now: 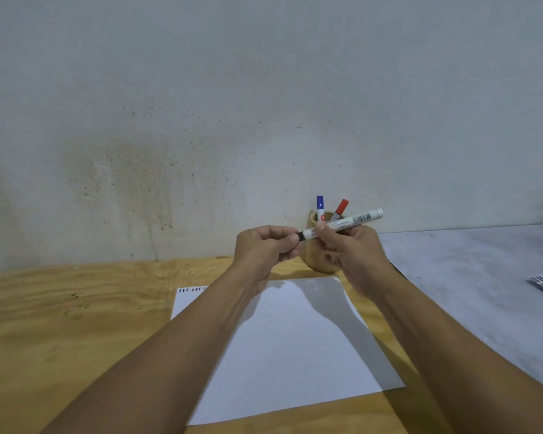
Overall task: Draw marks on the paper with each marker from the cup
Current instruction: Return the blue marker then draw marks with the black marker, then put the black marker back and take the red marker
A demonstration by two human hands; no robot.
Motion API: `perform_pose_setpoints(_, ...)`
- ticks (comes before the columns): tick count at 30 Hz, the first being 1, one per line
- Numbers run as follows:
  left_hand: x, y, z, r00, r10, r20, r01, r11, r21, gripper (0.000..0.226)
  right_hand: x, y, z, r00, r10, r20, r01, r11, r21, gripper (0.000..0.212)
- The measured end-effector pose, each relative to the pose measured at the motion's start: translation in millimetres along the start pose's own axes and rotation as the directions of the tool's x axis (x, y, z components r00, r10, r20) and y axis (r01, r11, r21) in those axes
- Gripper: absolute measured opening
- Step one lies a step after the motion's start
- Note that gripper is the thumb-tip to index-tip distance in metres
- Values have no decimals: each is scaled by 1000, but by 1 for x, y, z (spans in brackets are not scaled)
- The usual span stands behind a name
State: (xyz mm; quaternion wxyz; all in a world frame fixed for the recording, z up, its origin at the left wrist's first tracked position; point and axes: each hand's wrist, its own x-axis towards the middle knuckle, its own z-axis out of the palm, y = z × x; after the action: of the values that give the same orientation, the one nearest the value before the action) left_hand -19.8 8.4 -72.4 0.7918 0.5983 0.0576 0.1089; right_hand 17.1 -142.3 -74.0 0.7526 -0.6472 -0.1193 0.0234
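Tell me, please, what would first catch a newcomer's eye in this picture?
Both hands, held above the white paper, grip one marker: the left hand pinches its black cap end, the right hand its barrel. Behind them, against the wall, a wooden cup holds a blue marker and a red marker.

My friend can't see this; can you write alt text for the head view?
Two hands hold a marker above white paper: left hand on its black cap, right hand on the barrel. Behind, a cup holds blue and red markers.

Plywood table (60, 333) carries 1 paper sheet (295, 355) and wooden cup (314, 261).
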Motion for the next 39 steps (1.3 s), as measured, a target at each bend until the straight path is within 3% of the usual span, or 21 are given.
perform_pose_setpoints(4, 4, -4, 21, 988, 155, 18, -153, 946, 286, 4, 11, -28, -17, 998, -3, -60, -2, 997, -84, 27)
perform_pose_setpoints(7, 14, -7, 30, 956, 291, 47, -260, 758, 599, 13, 27, -57, -37, 987, -41, -157, -23, 923, -384, 34)
perform_pose_setpoints(10, 21, -9, 32, 932, 305, 195, -335, 525, 782, 29, 45, -78, -59, 986, -105, -127, -27, 655, -755, 36)
perform_pose_setpoints(12, 27, -9, 32, 885, 304, 353, -450, 365, 815, 34, 54, -91, -68, 989, -132, -60, 5, 446, -895, 33)
perform_pose_setpoints(16, 37, -15, 34, 808, 272, 522, -565, 105, 819, 36, 68, -108, -67, 999, -27, 23, 28, 186, -982, 26)
perform_pose_setpoints(19, 41, -21, 35, 813, 260, 522, -553, 64, 830, 39, 76, -110, -55, 997, 22, 80, 79, 52, -995, 25)
perform_pose_setpoints(22, 41, -23, 35, 808, 276, 520, -563, 105, 820, 38, 83, -103, -48, 994, -25, 104, 106, 102, -989, 15)
perform_pose_setpoints(26, 43, -24, 33, 812, 270, 518, -562, 121, 818, 40, 90, -87, -41, 995, -60, 80, 92, 239, -967, 27)
perform_pose_setpoints(29, 43, -26, 32, 814, 266, 516, -562, 139, 815, 46, 94, -69, -41, 997, -64, 41, 59, 312, -948, 22)
perform_pose_setpoints(39, 47, -26, 27, 888, 165, 429, -460, 315, 830, 61, 105, -34, -37, 982, -33, -185, -139, 532, -835, 33)
